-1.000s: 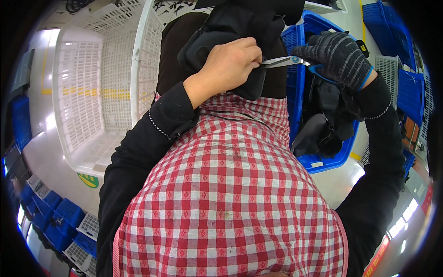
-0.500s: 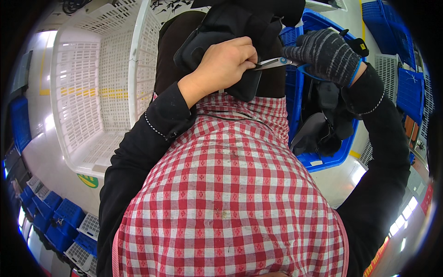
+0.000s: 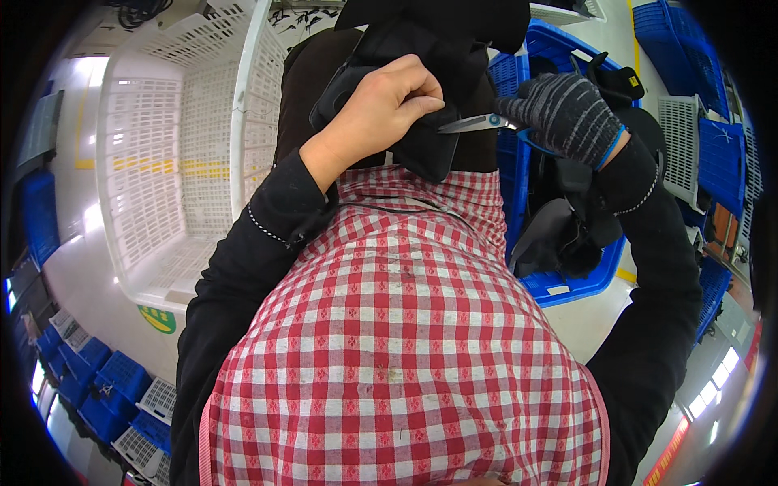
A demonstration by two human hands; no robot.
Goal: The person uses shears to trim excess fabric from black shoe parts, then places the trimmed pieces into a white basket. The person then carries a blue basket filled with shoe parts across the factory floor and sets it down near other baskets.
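Observation:
A black fabric piece (image 3: 433, 150) with padded-looking flaps lies across my lap, over dark trousers and a red checked apron. My bare left hand (image 3: 381, 101) rests over it, thumb and fingers pinched together at its right part; anything between the fingertips is too small to make out. To the right, my right hand (image 3: 567, 113), in a grey-striped knit glove, grips a pair of scissors (image 3: 474, 123) with blue handles. Their blades look closed and point left, the tip over the black fabric just below my left fingertips.
Close on my left stands a large white slatted basket (image 3: 243, 121). A blue crate (image 3: 600, 287) holding black pieces sits on my right, below my right forearm. Stacked blue crates (image 3: 113, 397) are at the lower left. Dark scraps (image 3: 304, 18) lie beyond the basket.
The scissor blades, slightly apart before, now look closed. My right hand has shifted a little left and down with them. My left hand has moved slightly left and up from the blades.

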